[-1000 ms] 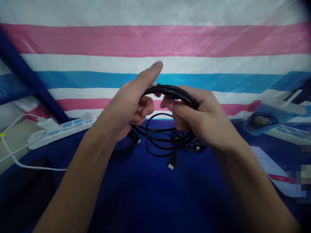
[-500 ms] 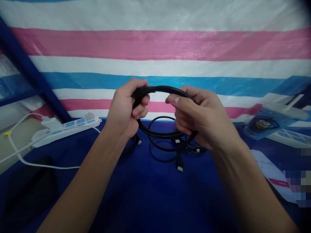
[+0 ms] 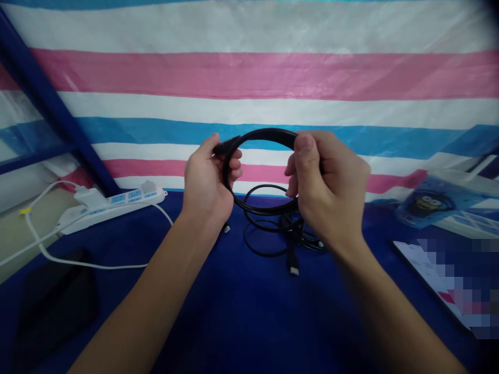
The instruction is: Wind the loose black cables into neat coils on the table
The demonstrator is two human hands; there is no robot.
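Note:
A black cable [image 3: 268,134], wound into a loop of several turns, is held up between both hands above the table. At its left side, my left hand [image 3: 212,179] is closed around the coil, and a thick black end of the cable lies along the thumb. Opposite it, my right hand [image 3: 327,176] grips the coil with the thumb on top and the fingers curled. Below, on the table, rests another looped black cable [image 3: 265,254] with a plug [image 3: 293,265] with a light tip pointing toward me. Further coils behind are partly hidden by my right hand.
On the left stand a white power strip [image 3: 117,205] with a white cord [image 3: 97,267], and a dark flat pouch-like thing [image 3: 58,306]. To the right are a blue cup with a straw [image 3: 429,200] and a pale flat item [image 3: 417,265]. A striped sheet [image 3: 249,75] hangs behind the blue table [image 3: 249,322].
My right hand has turned, its thumb now pressing on top of the coil. My left fingers have loosened and shifted, showing the thick cable end. The view has moved slightly.

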